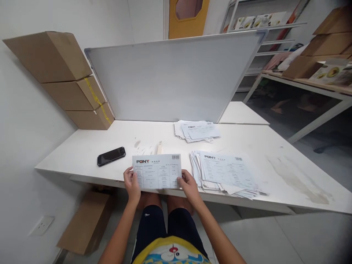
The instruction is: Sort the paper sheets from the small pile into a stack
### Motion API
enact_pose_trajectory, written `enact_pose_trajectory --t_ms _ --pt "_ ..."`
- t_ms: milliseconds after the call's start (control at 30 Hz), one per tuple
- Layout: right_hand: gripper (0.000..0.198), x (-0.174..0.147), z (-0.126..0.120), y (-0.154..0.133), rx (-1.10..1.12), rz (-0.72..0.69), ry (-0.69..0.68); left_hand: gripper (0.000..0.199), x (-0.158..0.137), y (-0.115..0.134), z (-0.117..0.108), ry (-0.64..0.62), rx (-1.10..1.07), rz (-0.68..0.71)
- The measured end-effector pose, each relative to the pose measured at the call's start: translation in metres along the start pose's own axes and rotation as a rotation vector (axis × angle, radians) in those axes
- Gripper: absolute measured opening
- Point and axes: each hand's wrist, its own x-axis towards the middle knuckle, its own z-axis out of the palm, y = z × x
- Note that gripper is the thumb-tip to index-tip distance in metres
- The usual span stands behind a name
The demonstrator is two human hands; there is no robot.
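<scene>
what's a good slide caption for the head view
Left hand and right hand hold a printed PONY form at a white table, between a black smartphone and a loose paper stack.

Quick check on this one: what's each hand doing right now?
Left hand: closed on the sheet's left edge.
Right hand: closed on the same sheet's right edge.

The white table (247, 137) carries a box stack (64, 94) upper left, whiteboard (170, 79) top centre, phone (111, 156) centre-left, paper stacks (227, 170) right of centre.
</scene>
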Motion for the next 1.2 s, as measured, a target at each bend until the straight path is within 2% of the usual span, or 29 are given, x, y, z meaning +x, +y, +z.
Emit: enact_pose_trajectory --t_ms 100,200,267,367,533,633,700,833,1000,1100,1200 --pt "0.051 -0.004 -0.011 -0.003 -0.045 0.136 0.021 0.021 0.008 -0.007 -0.008 -0.088 0.218 -0.025" --pt "0.059 0.000 -0.018 -0.004 -0.030 0.232 0.038 0.019 0.011 -0.014 -0.005 -0.188 0.432 0.095" --pt "0.060 0.002 -0.019 -0.004 -0.015 0.240 0.058 0.019 0.009 -0.014 0.001 -0.208 0.543 0.176" --pt "0.057 0.002 -0.020 -0.001 -0.015 0.183 0.092 0.019 0.005 -0.008 0.007 -0.214 0.655 0.213" --pt "0.059 -0.003 -0.020 0.003 0.078 0.151 0.080 0.019 0.001 -0.005 0.009 -0.290 0.713 0.278" --pt "0.059 0.000 -0.019 0.002 0.000 0.178 0.144 0.020 0.006 -0.012 0.011 -0.275 0.667 0.313" --pt "0.060 0.005 -0.018 0.001 -0.060 0.198 0.170 0.029 0.015 -0.017 0.016 -0.290 0.617 0.346" --pt "0.063 0.011 -0.016 0.001 -0.090 0.214 0.233 0.052 0.045 -0.019 0.043 -0.457 0.532 0.437" --pt "0.061 0.010 -0.014 0.003 -0.181 0.186 0.275 0.057 0.072 -0.004 0.111 -0.723 0.537 0.566" --pt "0.062 0.008 -0.013 0.005 -0.220 0.154 0.283 0.053 0.071 0.004 0.141 -0.790 0.633 0.625" --pt "0.065 0.008 -0.012 0.005 -0.243 0.131 0.285 0.051 0.063 0.005 0.148 -0.773 0.696 0.708"
